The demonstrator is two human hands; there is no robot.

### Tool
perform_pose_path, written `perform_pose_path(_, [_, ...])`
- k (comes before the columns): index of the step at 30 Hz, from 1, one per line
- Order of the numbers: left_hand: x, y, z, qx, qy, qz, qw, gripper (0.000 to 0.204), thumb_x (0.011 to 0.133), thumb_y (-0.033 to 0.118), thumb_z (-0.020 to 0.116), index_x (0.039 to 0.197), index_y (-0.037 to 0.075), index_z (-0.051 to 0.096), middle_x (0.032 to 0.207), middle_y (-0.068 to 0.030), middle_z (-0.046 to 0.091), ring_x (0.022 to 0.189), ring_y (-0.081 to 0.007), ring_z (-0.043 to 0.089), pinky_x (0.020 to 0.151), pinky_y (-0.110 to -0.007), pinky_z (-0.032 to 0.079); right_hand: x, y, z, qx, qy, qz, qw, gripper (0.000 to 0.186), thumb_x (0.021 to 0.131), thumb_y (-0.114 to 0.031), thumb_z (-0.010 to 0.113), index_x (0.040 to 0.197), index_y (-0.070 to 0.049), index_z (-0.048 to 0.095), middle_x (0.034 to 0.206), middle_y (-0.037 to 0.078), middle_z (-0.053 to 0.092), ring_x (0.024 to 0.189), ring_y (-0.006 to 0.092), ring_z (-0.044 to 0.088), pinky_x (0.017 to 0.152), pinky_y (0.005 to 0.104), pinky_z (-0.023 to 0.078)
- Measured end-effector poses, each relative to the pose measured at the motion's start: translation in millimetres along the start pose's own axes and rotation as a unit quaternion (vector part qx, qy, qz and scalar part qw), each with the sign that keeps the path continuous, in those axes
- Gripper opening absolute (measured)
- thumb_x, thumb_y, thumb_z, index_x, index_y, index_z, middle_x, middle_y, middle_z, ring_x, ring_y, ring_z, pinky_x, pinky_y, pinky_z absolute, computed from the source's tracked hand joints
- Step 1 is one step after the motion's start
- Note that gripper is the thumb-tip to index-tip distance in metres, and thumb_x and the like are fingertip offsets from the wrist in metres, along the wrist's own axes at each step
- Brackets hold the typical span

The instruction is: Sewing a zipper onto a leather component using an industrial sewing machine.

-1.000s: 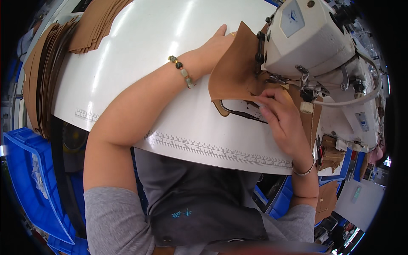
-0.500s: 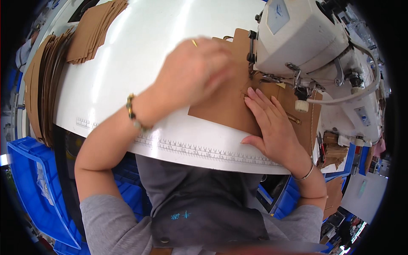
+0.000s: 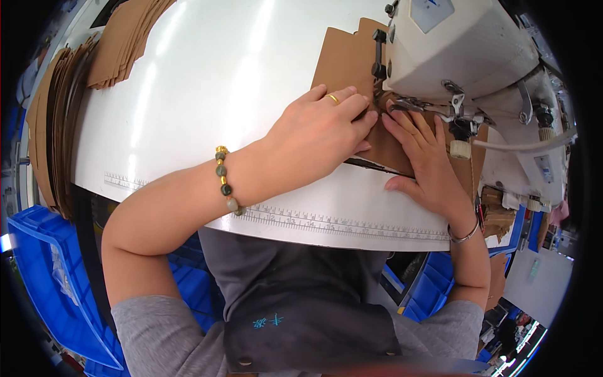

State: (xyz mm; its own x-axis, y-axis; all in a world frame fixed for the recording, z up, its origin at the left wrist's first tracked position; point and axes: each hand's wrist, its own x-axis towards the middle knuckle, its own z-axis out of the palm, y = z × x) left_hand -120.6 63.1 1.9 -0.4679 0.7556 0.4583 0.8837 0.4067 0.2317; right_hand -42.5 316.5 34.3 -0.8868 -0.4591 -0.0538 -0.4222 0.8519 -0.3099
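Observation:
A brown leather-like panel [image 3: 342, 60] lies under the head of a white sewing machine [image 3: 461, 56]. My left hand [image 3: 320, 132] is at its left edge, fingers bent and pressed together on the panel close to the needle area; the thumb is partly hidden. My right hand [image 3: 427, 157] rests flat on the panel, fingers stretched toward the presser foot [image 3: 405, 107] and thumb spread to the side. A dark edge of the panel shows between the two hands. The machine head hides the panel's far right part.
Stacks of brown panels [image 3: 119, 53] stand at the far left of the white table [image 3: 188, 113]. A printed ruler scale [image 3: 339, 229] runs along the near edge. Blue bins [image 3: 44, 251] sit below at left, and another blue bin [image 3: 430, 286] at lower right.
My left hand has come down and right onto the panel beside the needle. The panel has turned, its far end now showing farther up. My right hand has shifted slightly right and up.

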Motion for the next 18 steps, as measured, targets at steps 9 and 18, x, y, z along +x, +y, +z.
perform_pose_path(9, [-2,0,8,-0.001,0.024,-0.01,1.0,0.039,0.089,0.028,0.076,0.121,0.007,0.073,0.122,-0.0052,0.068,0.122,-0.0223,0.064,0.101,-0.035,0.053,-18,5,1,-0.093,0.033,0.005,0.995,0.098,0.083,-0.064,0.071,0.161,-0.014,0.039,0.163,0.019,0.041,0.146,0.0476,0.039,0.119,0.0544,0.036])
perform_pose_path(18, [-4,2,7,0.018,-0.028,-0.026,0.999,0.041,0.095,0.032,0.071,0.128,0.009,0.07,0.129,-0.006,0.067,0.129,-0.0224,0.059,0.106,-0.039,0.051,-183,117,-183,-0.162,0.654,0.194,0.713,0.04,0.107,-0.027,0.056,0.11,0.009,0.072,0.1,0.019,0.074,0.083,0.026,0.068,0.067,0.0367,0.055])
